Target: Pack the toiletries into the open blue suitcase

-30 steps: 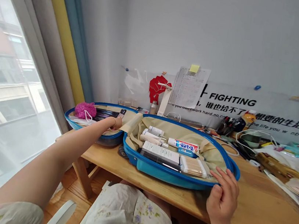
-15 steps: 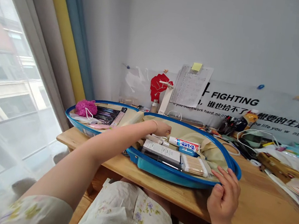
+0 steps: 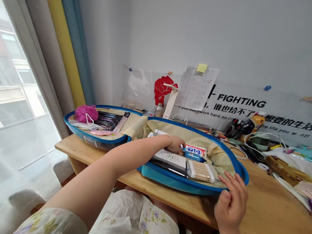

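An open blue suitcase [image 3: 181,183] lies on a wooden desk [image 3: 263,221], both halves lined in beige. My left hand [image 3: 176,143] reaches into the right half and rests on small white bottles beside a white toothpaste tube [image 3: 196,150]; its fingers curl down, and what they hold is hidden. My right hand [image 3: 231,203] grips the near right rim of the suitcase with fingers spread over the edge. A white box [image 3: 170,158] and a pack of cotton swabs [image 3: 200,171] lie at the front. The left half [image 3: 94,139] holds a pink bath puff [image 3: 86,113] and dark packets.
The right side of the desk is cluttered with cables, a green cup [image 3: 259,141], an orange bottle [image 3: 255,120], bags and papers. A wall banner [image 3: 261,110] and a pinned sheet [image 3: 196,88] hang behind. A curtain and window stand at the left.
My left hand has moved from the left half of the suitcase across to the bottles in the right half. My right hand has stayed on the rim.
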The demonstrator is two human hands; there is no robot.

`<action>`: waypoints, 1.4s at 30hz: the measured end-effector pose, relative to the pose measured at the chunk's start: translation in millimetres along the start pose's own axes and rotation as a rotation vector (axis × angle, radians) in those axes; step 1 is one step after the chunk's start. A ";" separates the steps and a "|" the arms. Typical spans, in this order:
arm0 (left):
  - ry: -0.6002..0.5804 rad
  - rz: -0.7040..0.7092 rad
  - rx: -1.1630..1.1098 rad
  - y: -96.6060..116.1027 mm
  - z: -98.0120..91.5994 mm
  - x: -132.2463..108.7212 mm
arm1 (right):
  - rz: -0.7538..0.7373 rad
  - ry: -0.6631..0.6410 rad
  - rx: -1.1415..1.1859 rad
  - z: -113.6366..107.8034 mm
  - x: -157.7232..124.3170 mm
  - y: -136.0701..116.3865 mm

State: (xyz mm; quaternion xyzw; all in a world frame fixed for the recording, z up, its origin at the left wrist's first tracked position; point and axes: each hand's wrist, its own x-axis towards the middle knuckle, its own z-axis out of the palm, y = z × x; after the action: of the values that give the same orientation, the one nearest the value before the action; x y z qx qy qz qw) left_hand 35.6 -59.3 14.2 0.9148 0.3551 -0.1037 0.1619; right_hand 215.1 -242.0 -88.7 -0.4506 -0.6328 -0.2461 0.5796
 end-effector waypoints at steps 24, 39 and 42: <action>0.462 -0.249 -0.099 -95.5 -44.7 -110.7 | -0.021 0.007 -0.035 1.6 2.6 -0.4; -0.044 -0.807 0.161 -175.1 9.4 -217.6 | -0.028 0.018 -0.027 1.7 1.8 0.1; 0.000 -0.850 0.218 -164.6 5.0 -220.2 | -0.020 0.017 -0.030 1.6 1.6 0.4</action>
State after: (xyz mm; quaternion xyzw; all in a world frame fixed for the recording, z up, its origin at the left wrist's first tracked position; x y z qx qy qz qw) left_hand -237.1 -82.4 40.0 0.6990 0.6871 -0.1980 0.0074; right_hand 214.7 -240.0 -87.6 -0.4508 -0.6286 -0.2651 0.5756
